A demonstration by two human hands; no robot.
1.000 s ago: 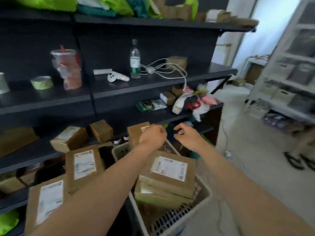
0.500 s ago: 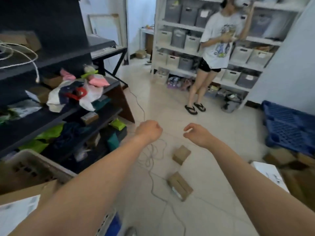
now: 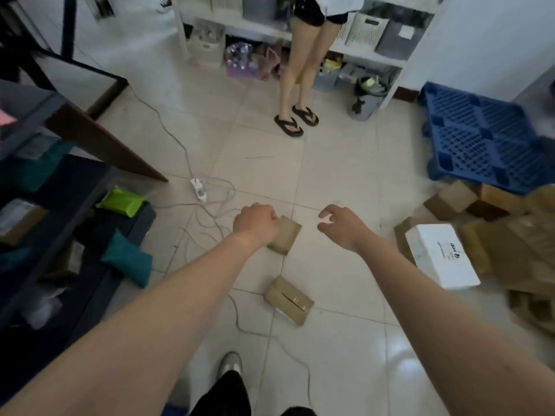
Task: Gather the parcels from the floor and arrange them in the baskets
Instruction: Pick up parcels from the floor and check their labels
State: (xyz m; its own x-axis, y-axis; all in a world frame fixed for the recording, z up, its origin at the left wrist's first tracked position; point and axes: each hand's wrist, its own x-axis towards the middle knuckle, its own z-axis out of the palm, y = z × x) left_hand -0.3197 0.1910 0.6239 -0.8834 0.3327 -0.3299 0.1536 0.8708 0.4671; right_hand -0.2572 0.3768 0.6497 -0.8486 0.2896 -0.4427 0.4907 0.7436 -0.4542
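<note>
On the tiled floor ahead, two brown parcels lie below the person's outstretched hands.

The left hand (image 3: 256, 222) is balled into a fist with nothing seen in it. It overlaps the left edge of the far parcel (image 3: 286, 237), and whether it touches it cannot be told. That parcel's long axis runs away from the person, its far end leaning slightly right. The right hand (image 3: 342, 228) hangs empty just right of it, fingers loosely curled and apart. The near parcel (image 3: 289, 299) lies flat closer in, its long axis running from upper left to lower right with a tape strip along it. A power strip (image 3: 198, 189) lies beyond the left hand. A white box (image 3: 441, 256) rests on cardboard at right, near a blue pallet (image 3: 480, 136).
</note>
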